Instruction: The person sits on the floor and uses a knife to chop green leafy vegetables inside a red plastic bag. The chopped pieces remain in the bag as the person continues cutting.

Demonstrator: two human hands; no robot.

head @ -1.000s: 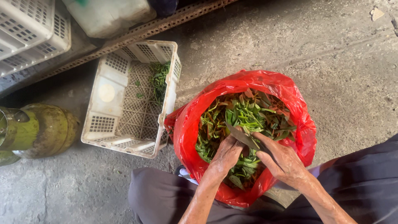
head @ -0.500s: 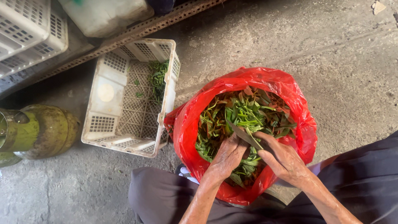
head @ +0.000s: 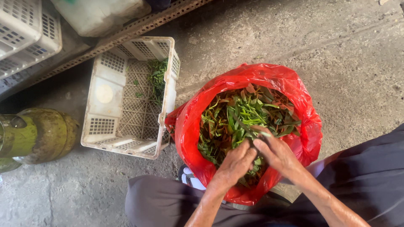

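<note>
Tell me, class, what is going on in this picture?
A seated person has both hands in a red bag full of green and reddish leaves. The left hand and right hand meet over the pile, gripping a leafy stem between them. A white crate to the left holds a few greens. A green gas cylinder lies beside it on the concrete floor.

Both hands are inside a red plastic bag (head: pixel 193 126) full of green and reddish leafy stems (head: pixel 235 113). The left hand (head: pixel 235 163) and right hand (head: pixel 277 153) meet over the leaves, fingers (head: pixel 261 145) pinching a thin green stem (head: pixel 248 130). The bag sits on a concrete floor (head: pixel 328 42) between dark-trousered knees. Just beside the bag lies a white plastic crate (head: pixel 105 92) with a few green sprigs (head: pixel 158 77) inside. A green gas cylinder (head: pixel 38 134) lies further left.
</note>
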